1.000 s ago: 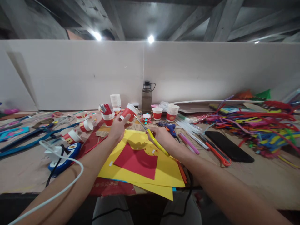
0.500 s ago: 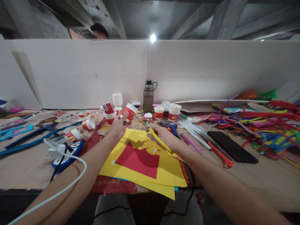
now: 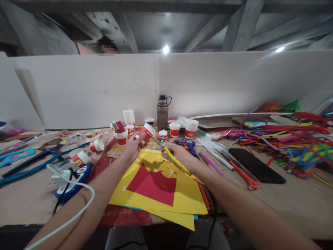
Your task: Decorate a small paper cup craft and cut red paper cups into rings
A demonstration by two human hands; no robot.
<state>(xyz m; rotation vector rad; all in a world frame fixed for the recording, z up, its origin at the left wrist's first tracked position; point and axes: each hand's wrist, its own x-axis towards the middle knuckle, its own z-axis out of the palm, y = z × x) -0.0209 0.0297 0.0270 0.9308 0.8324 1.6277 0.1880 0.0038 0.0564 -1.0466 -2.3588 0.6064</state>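
Note:
A red and white paper cup (image 3: 146, 132) is tilted in my left hand (image 3: 132, 148), whose fingers are wrapped around its side. My right hand (image 3: 179, 155) grips a pair of scissors with yellow handles (image 3: 180, 165). The blades point up and left, their tips close to the cup's rim; I cannot tell whether they touch it. Beneath both hands lie yellow sheets (image 3: 119, 197), with a dark red piece of paper (image 3: 153, 184) on top. One edge of that piece is cut in curves.
Behind stand a water bottle (image 3: 162, 114), a paper cup (image 3: 174, 130) and a cup stack (image 3: 191, 129). A glue gun (image 3: 191, 147), a box cutter (image 3: 244, 175) and a phone (image 3: 256, 166) lie right, beside colourful pipe cleaners (image 3: 291, 142). A white cable (image 3: 88, 205) crosses my left forearm.
The whole view has shifted, so the table sits slightly lower in the picture. Both hands keep their holds on the cup and scissors, with little movement between them.

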